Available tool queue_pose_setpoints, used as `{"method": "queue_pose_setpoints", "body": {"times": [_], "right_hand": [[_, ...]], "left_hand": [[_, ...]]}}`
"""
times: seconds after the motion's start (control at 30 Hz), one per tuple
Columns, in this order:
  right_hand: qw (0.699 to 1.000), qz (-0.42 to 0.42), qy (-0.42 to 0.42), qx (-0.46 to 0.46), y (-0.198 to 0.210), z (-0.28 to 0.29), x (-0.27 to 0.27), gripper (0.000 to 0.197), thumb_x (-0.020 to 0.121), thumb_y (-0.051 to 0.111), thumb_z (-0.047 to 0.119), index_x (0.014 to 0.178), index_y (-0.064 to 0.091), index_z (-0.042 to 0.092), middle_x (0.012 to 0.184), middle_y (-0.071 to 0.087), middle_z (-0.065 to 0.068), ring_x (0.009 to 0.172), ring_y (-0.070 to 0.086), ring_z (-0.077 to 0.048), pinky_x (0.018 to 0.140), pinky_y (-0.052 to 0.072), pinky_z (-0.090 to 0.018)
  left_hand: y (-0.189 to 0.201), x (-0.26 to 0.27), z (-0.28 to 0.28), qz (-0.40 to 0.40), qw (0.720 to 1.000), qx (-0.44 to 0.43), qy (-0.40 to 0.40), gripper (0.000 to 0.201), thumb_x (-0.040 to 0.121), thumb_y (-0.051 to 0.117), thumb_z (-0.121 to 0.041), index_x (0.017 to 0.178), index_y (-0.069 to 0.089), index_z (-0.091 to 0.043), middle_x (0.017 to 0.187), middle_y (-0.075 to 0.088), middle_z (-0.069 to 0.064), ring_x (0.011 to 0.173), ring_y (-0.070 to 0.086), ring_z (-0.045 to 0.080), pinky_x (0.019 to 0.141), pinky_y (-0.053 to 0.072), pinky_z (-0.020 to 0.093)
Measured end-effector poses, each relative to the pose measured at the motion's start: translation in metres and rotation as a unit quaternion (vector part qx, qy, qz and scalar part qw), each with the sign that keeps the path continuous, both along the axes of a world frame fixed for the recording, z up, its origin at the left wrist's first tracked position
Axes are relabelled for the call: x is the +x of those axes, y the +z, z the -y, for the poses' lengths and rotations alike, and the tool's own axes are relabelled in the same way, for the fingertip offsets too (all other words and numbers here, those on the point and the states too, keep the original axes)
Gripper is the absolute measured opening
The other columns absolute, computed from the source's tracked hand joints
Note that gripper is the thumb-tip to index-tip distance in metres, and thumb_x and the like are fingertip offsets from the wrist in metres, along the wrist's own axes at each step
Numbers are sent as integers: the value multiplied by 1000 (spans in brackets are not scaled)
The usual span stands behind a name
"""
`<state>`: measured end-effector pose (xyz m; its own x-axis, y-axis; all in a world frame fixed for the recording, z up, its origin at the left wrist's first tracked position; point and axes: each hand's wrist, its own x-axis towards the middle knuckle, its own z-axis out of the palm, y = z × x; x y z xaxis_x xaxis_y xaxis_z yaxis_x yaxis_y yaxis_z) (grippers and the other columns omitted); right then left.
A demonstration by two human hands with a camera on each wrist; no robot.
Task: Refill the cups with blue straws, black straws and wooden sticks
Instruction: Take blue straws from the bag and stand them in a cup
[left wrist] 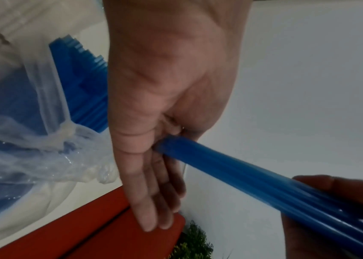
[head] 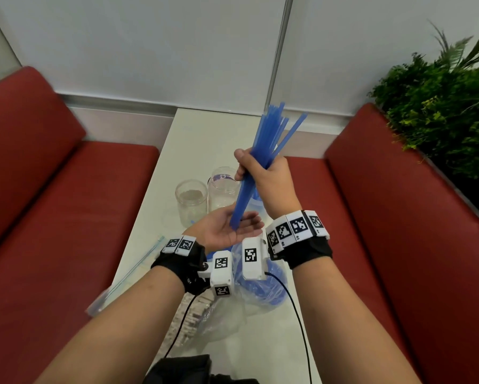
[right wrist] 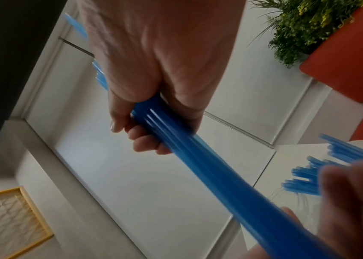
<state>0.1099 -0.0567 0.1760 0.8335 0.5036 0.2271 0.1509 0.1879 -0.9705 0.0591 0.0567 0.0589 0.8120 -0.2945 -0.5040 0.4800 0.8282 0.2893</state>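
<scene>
Overhead, the right hand [head: 266,176] grips a bundle of blue straws [head: 263,151] above the tabletop [head: 194,139], their lower ends resting on the flat, upturned left hand [head: 227,228]; 2 clear cups [head: 191,202] stand just beyond. From the left wrist, straw ends touch straight fingers [left wrist: 151,192]. From the right wrist, curled fingers [right wrist: 145,140] wrap the bundle.

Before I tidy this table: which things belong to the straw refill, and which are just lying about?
Job:
- blue straws, gripped by right hand, ends on open left hand
- two clear cups
- bag of blue straws
- bag of wooden sticks

Lying about:
- empty zip bag
- plant
</scene>
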Motion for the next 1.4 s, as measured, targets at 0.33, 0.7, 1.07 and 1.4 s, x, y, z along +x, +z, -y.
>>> {"method": "queue_pose_setpoints", "body": {"times": [0.33, 0.7, 1.07, 1.4], "right_hand": [[1000, -10, 2, 4, 6, 5, 1, 15, 90, 75, 21, 89, 61, 17, 65, 60, -10, 60, 61, -22, 66, 55, -30], [998, -35, 46, -16, 0, 1, -1, 23, 86, 79, 20, 99, 60, 15, 74, 63, -4, 72, 65, -21, 76, 57, -34], [987, -64, 144, 21, 12, 7, 2, 37, 88, 76, 19, 63, 49, 18, 57, 42, -3, 53, 45, -21, 63, 47, -31], [969, 15, 139, -205, 15, 30, 9, 24, 89, 76, 24, 79, 65, 4, 81, 71, -8, 87, 71, -17, 79, 59, -30]], "left_hand": [[1, 1, 4, -61, 995, -4, 74, 23, 83, 64, -10, 90, 67, 12, 86, 65, 23, 75, 70, 33, 61, 61, 40], [8, 1, 4, -53, 998, 14, 40, 18, 85, 62, -16, 79, 66, 1, 74, 61, 12, 61, 66, 22, 46, 57, 30], [2, -4, -1, -60, 994, 35, -86, 30, 89, 61, -23, 64, 57, -7, 58, 49, 3, 30, 35, 7, 26, 19, 15], [-11, -11, -6, -98, 993, 61, -36, 14, 90, 56, -19, 80, 55, -9, 54, 47, 5, 28, 30, 7, 23, 17, 15]]}}
